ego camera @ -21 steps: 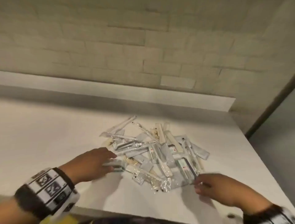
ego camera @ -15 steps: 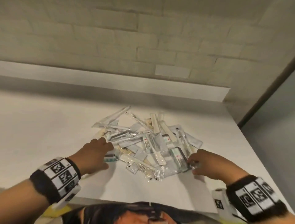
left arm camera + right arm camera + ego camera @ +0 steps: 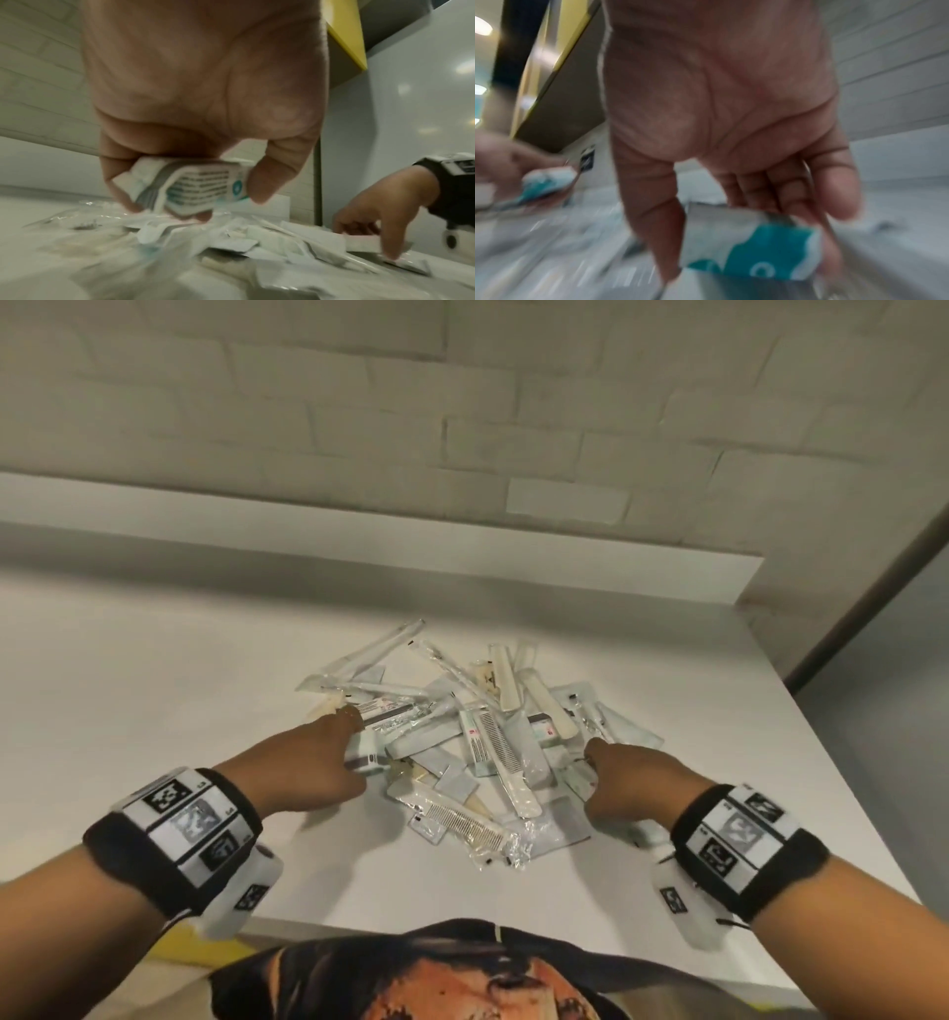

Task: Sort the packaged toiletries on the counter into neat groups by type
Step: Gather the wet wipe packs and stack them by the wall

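A loose pile of packaged toiletries (image 3: 477, 737) lies on the white counter (image 3: 154, 690): wrapped combs, toothbrushes and small teal-and-white sachets. My left hand (image 3: 328, 757) is at the pile's left edge and pinches a teal-and-white sachet (image 3: 195, 186) between thumb and fingers. At the pile's right edge my right hand (image 3: 621, 773) grips another teal-and-white sachet (image 3: 752, 245). The right wrist view is blurred. A wrapped cream comb (image 3: 462, 824) lies at the pile's near edge between the hands.
A pale brick wall (image 3: 462, 428) with a low white ledge (image 3: 359, 546) runs behind the counter. The counter's right edge (image 3: 842, 762) drops off beside a grey wall. Its front edge is close to my body. Bare counter stretches left of the pile.
Both hands have moved forward into the pile's sides. The left now holds a sachet lifted off the pile, and the right has closed its fingers on a sachet at the right edge.
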Motion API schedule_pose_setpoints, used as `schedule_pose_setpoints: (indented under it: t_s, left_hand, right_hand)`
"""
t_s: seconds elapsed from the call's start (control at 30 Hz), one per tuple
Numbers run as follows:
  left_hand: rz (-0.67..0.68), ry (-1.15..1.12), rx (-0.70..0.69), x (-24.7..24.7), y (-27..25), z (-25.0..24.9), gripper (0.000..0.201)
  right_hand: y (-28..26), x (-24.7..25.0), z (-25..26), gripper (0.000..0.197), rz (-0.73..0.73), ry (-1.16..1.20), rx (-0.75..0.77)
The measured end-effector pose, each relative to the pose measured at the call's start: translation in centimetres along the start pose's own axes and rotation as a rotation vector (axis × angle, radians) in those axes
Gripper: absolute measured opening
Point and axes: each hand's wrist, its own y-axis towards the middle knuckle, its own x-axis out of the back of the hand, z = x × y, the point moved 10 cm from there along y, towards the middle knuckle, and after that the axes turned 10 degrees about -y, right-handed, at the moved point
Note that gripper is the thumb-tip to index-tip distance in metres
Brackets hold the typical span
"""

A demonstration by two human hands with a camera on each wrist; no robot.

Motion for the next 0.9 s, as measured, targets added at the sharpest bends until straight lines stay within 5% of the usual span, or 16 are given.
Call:
schedule_pose_setpoints:
  t_s: [0.2, 0.33, 0.47, 0.73, 0.9]
  left_hand:
    - [-0.288, -0.088, 0.048, 3.9, 3.3, 0.1, 0.061]
    - [-0.221, 0.034, 0.101, 3.0, 6.5, 0.2, 0.06]
    - [-0.153, 0.105, 0.098, 1.6, 8.2, -0.4, 0.066]
    - [-0.125, 0.13, 0.118, 1.3, 9.3, -0.2, 0.071]
    - [-0.265, 0.155, 0.102, 2.9, 8.9, -0.4, 0.058]
  right_hand:
    - [-0.4, 7.0, -0.8, 0.04, -0.15, 0.26, 0.085]
    - [2.2, 7.0, 2.6, 0.037, -0.114, 0.568, 0.207]
    - [5.0, 6.5, 1.7, 0.038, -0.15, 0.667, 0.137]
    - [7.4, 5.1, 1.4, 0.054, -0.182, -0.108, 0.172]
    - [7.5, 6.9, 1.2, 0.048, -0.311, -0.256, 0.121]
